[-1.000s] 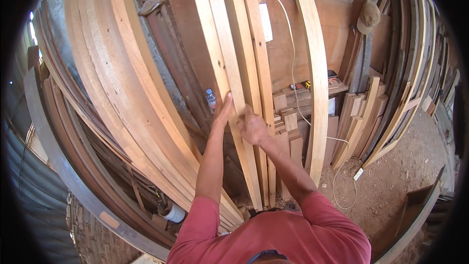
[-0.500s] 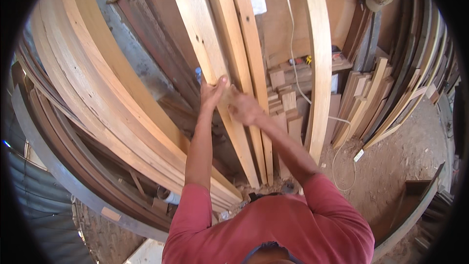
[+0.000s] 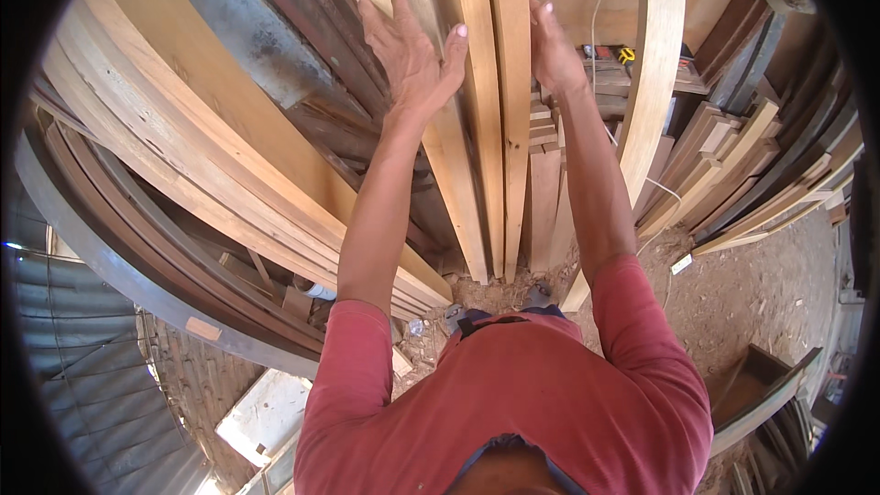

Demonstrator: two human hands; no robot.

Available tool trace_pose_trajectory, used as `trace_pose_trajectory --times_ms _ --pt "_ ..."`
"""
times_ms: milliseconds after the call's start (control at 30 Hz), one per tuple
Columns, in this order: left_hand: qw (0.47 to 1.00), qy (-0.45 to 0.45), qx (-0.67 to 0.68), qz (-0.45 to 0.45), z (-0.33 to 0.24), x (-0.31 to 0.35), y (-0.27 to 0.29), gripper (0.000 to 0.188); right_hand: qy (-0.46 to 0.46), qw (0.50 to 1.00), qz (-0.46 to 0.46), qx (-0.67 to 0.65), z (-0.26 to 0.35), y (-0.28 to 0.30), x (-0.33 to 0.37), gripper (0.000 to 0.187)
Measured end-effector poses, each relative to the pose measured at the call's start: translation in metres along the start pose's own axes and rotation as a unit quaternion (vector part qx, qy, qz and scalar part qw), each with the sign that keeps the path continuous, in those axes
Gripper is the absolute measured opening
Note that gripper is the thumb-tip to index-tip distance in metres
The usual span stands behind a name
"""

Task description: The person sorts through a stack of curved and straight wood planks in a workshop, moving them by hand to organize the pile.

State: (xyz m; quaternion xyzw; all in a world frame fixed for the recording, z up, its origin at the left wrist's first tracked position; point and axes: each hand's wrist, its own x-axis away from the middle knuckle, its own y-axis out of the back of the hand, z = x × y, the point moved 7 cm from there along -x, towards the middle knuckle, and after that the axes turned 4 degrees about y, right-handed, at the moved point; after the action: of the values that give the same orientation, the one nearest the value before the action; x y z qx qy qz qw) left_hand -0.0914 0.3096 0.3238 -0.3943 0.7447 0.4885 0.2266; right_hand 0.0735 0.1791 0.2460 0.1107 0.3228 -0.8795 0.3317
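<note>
Three long pale wooden planks stand upright in front of me, their lower ends at the floor. Against the face of the left plank point(image 3: 456, 188) lies my left hand point(image 3: 414, 60), fingers spread and thumb pointing toward the middle plank point(image 3: 478, 82). My right hand point(image 3: 555, 53) is at the right edge of the right plank point(image 3: 513, 119), its fingers extended upward and holding nothing. Whether its fingertips touch that plank I cannot tell. The upper ends of all three planks run out of view.
Long stacked boards point(image 3: 211, 183) lean at the left. A single pale board point(image 3: 653, 64) rises at the right, near a white cable point(image 3: 598, 9). Short wood offcuts point(image 3: 706, 147) stand beyond it. A shelf point(image 3: 687, 81) carries a yellow object point(image 3: 626, 56). Wood shavings litter the dirt floor point(image 3: 761, 266).
My hands were together on the left plank, and are now apart and farther up. The right one has moved over to the right plank's edge. My view has shifted, showing my feet.
</note>
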Motion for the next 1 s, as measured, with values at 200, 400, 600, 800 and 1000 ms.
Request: trace_pose_trajectory --times_ms 200,400,600,800,1000 --pt "0.992 -0.051 -0.092 -0.071 0.012 0.004 -0.016 0.087 -0.207 0.976 -0.062 -0.001 -0.045 -0.001 -0.007 0.073" --pt "0.981 -0.103 -0.08 -0.142 0.008 0.004 -0.017 0.085 -0.189 0.981 -0.041 0.004 -0.057 0.01 -0.003 0.075" --pt "0.988 -0.063 -0.127 -0.062 0.005 0.012 -0.007 0.095 -0.183 0.982 -0.044 0.016 -0.038 -0.017 0.029 0.074" --pt "0.994 -0.05 0.097 0.012 -0.065 0.021 0.021 0.102 -0.118 0.989 0.002 0.09 -0.031 -0.012 0.053 0.073" --pt "0.869 0.055 0.475 0.129 -0.059 0.042 0.028 0.09 -0.061 0.955 0.026 0.288 0.004 -0.036 0.105 0.075"
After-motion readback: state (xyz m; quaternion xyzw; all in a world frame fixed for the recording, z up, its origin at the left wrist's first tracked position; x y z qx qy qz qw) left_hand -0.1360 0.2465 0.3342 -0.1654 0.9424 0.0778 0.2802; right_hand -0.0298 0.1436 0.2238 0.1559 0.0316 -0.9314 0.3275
